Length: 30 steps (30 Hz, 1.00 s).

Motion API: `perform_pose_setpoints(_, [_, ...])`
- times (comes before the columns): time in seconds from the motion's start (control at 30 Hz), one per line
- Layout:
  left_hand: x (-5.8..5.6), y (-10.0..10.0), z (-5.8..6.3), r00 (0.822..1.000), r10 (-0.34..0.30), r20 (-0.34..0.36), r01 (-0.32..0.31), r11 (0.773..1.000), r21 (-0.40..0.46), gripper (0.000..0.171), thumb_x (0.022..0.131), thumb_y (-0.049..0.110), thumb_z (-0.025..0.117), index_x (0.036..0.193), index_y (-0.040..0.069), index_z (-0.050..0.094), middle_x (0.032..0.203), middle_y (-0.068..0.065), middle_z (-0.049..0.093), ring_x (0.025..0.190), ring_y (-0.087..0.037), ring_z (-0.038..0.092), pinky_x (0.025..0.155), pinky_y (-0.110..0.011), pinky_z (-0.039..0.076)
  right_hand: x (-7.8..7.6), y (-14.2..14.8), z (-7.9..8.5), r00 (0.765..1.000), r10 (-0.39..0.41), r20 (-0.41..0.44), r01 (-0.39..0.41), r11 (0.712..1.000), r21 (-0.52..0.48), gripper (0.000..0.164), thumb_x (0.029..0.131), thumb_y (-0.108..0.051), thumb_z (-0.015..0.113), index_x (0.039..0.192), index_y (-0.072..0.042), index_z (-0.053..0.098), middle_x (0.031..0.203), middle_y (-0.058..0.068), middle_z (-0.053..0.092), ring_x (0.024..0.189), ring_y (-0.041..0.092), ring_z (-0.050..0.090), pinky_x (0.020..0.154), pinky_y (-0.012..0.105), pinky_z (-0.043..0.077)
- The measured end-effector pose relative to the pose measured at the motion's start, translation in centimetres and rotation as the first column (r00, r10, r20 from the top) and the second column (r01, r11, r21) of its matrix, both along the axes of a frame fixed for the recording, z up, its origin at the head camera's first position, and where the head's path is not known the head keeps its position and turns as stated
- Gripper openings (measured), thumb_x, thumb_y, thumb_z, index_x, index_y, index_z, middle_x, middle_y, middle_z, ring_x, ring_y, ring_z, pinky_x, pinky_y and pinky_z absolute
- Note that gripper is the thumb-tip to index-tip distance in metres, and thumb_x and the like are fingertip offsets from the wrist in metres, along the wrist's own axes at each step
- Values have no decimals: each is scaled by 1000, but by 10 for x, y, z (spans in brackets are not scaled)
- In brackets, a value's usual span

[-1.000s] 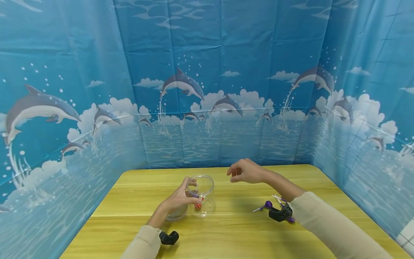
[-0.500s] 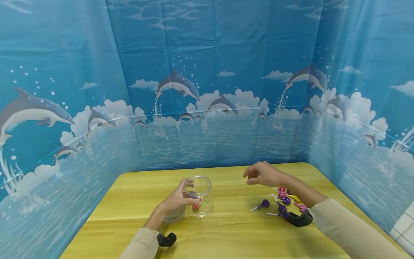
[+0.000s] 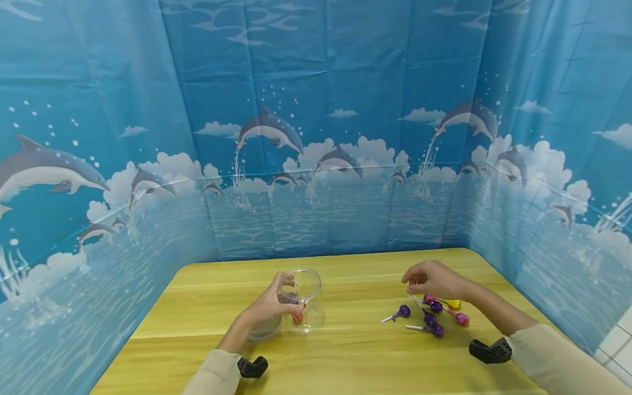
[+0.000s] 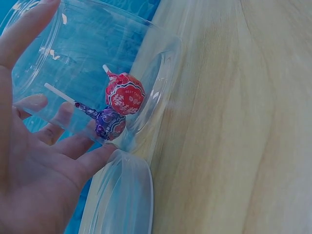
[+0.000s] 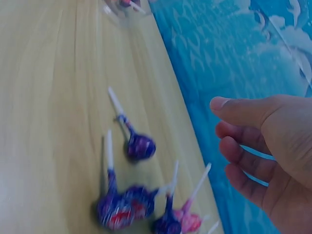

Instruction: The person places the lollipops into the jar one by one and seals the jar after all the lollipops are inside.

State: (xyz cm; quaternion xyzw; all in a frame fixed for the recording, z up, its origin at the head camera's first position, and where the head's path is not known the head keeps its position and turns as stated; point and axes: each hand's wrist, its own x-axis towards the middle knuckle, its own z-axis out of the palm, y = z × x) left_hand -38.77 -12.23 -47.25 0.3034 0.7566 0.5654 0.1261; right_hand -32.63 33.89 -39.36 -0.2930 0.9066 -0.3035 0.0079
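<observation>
My left hand (image 3: 266, 305) holds a clear plastic jar (image 3: 313, 314), its thumb and fingers around the side. In the left wrist view, a red lollipop (image 4: 125, 94) and a purple lollipop (image 4: 110, 124) lie inside the jar. My right hand (image 3: 438, 281) hovers above the far side of a loose lollipop group, fingers loosely bent, nothing between them. That group includes purple lollipops (image 3: 436, 330), a pink lollipop (image 3: 461, 319) and a yellow-wrapped lollipop (image 3: 452, 303). One purple lollipop (image 3: 404, 311) lies a little apart, toward the jar.
A round clear lid (image 4: 127, 195) lies on the table beside the jar's base, partly behind my left hand in the head view. The yellow wood-grain table (image 3: 345, 362) ends at a blue dolphin-print curtain (image 3: 316, 219) at the back and sides.
My right hand has moved right and down from near the jar to above the lollipops, uncovering more of them. My left hand keeps hold of the jar; the head view has shifted slightly.
</observation>
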Motion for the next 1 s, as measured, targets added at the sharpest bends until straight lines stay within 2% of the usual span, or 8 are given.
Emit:
perform_pose_setpoints(0.13, [0,0,0,1000,7,-9,-7,1000,-4,80,92,27,80,152,15,29,151,-22,33,124,-35,57,97,-51,50,5,16,-9,999,-31,14,31,999,-6,17,99,-10,71,113,0,74,91,-2,68,75,13,62,67,31,53])
perform_pose_setpoints(0.27, [0,0,0,1000,10,-14,-10,1000,-10,80,92,27,80,153,15,30,151,-21,34,123,-34,58,98,-52,50,11,33,-16,998,-64,30,64,998,-10,15,98,-9,72,110,0,75,97,4,72,79,13,66,68,30,54])
perform_pose_setpoints(0.43, [0,0,-1,1000,7,-23,-7,1000,-11,80,92,26,80,152,14,29,150,-20,35,123,-35,57,97,-52,50,18,55,-30,992,-117,41,116,993,9,17,98,-8,71,110,3,75,96,4,74,78,14,68,66,30,54])
perform_pose_setpoints(0.63, [-1,0,-2,1000,10,-19,-10,1000,-16,81,92,28,80,153,16,29,152,-22,34,123,-34,57,98,-52,50,19,77,-50,989,-143,-38,146,987,71,15,95,-11,76,104,1,76,91,-2,73,76,5,63,65,29,53])
perform_pose_setpoints(0.8, [-2,0,-2,1000,13,-15,-13,1000,-16,77,93,24,78,152,15,29,151,-20,34,123,-34,57,97,-50,51,18,84,-63,975,-166,-148,187,972,142,6,91,-14,80,90,-9,77,81,-12,67,71,2,58,62,28,51])
perform_pose_setpoints(1.0, [-1,-1,-1,1000,15,-5,-15,1000,-12,76,94,22,77,153,15,29,152,-20,33,121,-32,59,96,-49,51,17,77,-71,962,-206,-178,238,954,183,13,91,-14,79,79,-16,74,67,-17,58,57,0,47,56,27,42])
